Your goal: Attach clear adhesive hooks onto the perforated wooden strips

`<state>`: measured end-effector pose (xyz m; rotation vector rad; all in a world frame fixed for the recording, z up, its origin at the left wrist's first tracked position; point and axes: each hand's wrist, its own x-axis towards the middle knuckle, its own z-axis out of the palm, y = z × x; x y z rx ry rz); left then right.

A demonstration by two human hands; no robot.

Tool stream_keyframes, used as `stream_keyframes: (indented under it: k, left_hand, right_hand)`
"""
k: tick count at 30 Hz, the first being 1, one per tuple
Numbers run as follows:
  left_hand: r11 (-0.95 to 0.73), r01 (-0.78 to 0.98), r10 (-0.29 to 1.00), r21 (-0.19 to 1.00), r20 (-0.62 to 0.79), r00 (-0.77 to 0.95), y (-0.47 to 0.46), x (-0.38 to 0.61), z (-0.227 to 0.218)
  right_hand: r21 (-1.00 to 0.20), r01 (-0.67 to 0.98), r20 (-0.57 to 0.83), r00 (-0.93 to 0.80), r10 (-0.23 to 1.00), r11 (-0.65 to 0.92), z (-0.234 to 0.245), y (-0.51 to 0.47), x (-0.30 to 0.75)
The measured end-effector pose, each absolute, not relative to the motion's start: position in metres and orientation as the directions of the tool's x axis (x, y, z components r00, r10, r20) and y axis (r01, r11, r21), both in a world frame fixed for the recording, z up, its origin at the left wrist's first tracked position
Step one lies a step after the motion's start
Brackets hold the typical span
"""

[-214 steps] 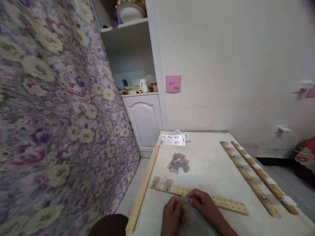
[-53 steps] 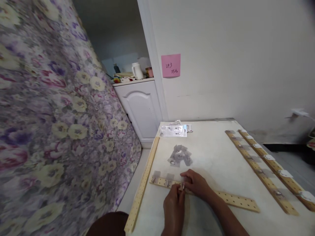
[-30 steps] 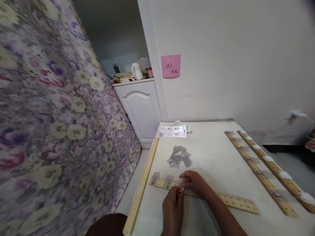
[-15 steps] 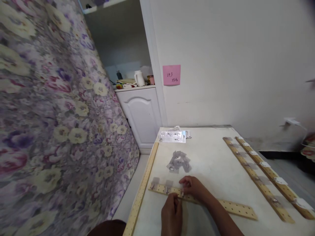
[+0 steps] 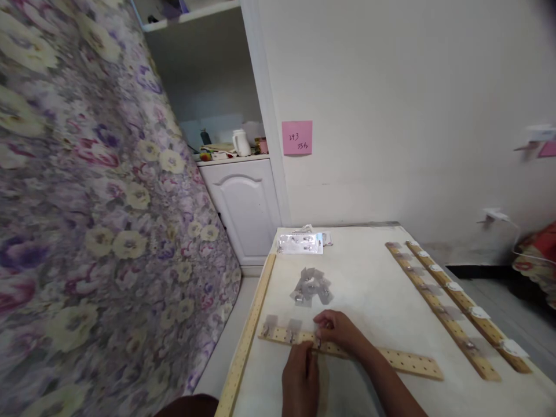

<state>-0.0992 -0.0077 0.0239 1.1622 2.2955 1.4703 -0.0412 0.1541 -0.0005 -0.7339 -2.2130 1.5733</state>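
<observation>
A perforated wooden strip (image 5: pixel 408 362) lies across the near part of the white table. Two small metal clips with clear plastic tabs, one of them the second clip (image 5: pixel 292 336), sit at its left end. My right hand (image 5: pixel 341 331) reaches over the strip from the right, its thumb and index finger closed on another small metal clip (image 5: pixel 319 341) at the strip. My left hand (image 5: pixel 300 370) is closed at the strip's near edge, right beside that clip; whatever lies between its fingertips is hidden. Beyond the hands is a loose pile of similar clips (image 5: pixel 310 286).
A clear plastic package (image 5: pixel 299 243) lies at the table's far edge. Another perforated strip (image 5: pixel 248 333) runs along the left edge. At the right lie two strips, one (image 5: pixel 441 310) with clear-tabbed clips, the other (image 5: pixel 463 298) with white pieces. A floral curtain (image 5: pixel 143 231) hangs left.
The view has shifted slightly, so the table appears a little further left. Both hands stay at the same place on the strip, with little visible movement.
</observation>
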Motion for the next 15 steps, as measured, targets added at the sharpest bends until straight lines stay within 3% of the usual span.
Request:
stream_keyframes:
  k: [9,15]
  left_hand:
    - [0.196,0.59,0.767,0.783,0.253,-0.59,-0.006,-0.111,0.001]
    - [0.132,0.614,0.706,0.778,0.361,-0.61,0.0,-0.116,-0.018]
  right_hand:
    - [-0.912,0.28,-0.033,-0.777,0.628,0.298,-0.007,0.152,-0.044]
    - [-0.907,0.28,-0.009,-0.759,0.65,0.314,-0.002,0.149,-0.046]
